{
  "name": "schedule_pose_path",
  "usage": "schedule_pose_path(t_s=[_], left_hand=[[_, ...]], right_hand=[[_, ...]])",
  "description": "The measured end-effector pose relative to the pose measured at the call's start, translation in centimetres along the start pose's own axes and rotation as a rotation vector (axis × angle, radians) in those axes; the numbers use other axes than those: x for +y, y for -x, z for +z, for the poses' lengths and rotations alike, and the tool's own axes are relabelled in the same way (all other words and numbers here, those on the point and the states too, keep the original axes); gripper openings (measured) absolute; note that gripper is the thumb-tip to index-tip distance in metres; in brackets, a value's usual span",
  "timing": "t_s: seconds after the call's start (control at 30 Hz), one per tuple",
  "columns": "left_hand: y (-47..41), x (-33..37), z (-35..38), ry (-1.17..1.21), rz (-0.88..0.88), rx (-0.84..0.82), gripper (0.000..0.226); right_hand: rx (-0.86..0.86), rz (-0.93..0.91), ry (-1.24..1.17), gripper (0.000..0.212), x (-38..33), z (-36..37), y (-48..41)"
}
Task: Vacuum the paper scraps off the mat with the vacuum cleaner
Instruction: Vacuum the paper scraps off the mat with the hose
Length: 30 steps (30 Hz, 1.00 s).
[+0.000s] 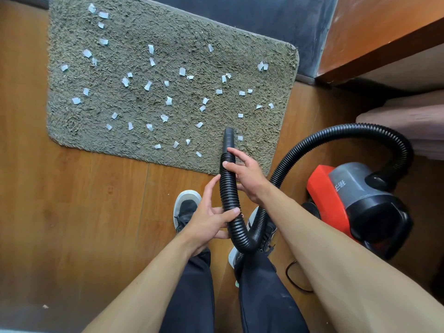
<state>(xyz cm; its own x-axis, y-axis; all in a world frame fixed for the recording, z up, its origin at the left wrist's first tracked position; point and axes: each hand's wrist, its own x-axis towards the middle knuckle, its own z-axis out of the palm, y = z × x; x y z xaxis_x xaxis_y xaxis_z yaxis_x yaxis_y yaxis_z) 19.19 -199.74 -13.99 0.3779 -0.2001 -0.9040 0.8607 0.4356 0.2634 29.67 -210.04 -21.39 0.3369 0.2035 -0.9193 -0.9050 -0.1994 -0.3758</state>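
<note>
Both forearms come in from the bottom, bare, angled toward the middle and meeting over the hose [228, 188]. Below them are dark trousers [192, 296] and a pair of dark shoes with white soles [186, 210] on the wooden floor [84, 212].

Left hand [209, 219] grips the ribbed black hose low down: thumb pressed across the front, the other fingers curled round behind, index finger reaching up along the hose's left side. Right hand [247, 179] holds it higher up, just below the smooth nozzle [228, 138], fingers wrapped over from the right.

That nozzle points away from the person and sits over the mat [180, 27] just inside its near edge, toward the near right corner. Can't tell if the tip actually touches the pile. White paper scraps [169, 100] lie all over the shaggy grey-green mat, one just beside the nozzle tip on the right.

From the left hand the hose dips in a U between the shoes, then arcs up and over to the red and black vacuum cleaner [355, 203], which sits on the floor off the mat's right edge.
</note>
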Motion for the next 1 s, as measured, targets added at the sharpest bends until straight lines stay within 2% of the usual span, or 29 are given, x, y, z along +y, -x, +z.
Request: schedule_pose_path(t_s=[0.37, 1.0], left_hand=[[0.0, -0.3, 1.5, -0.035, -0.089, -0.104, 0.087], [0.7, -1.5, 2.0, -0.093, -0.139, -0.167, 0.088]], right_hand=[[0.092, 0.043, -0.039, 0.049, 1.3, -2.8, 1.6], [0.194, 0.076, -0.156, 0.045, 3.9, -3.5, 3.5]])
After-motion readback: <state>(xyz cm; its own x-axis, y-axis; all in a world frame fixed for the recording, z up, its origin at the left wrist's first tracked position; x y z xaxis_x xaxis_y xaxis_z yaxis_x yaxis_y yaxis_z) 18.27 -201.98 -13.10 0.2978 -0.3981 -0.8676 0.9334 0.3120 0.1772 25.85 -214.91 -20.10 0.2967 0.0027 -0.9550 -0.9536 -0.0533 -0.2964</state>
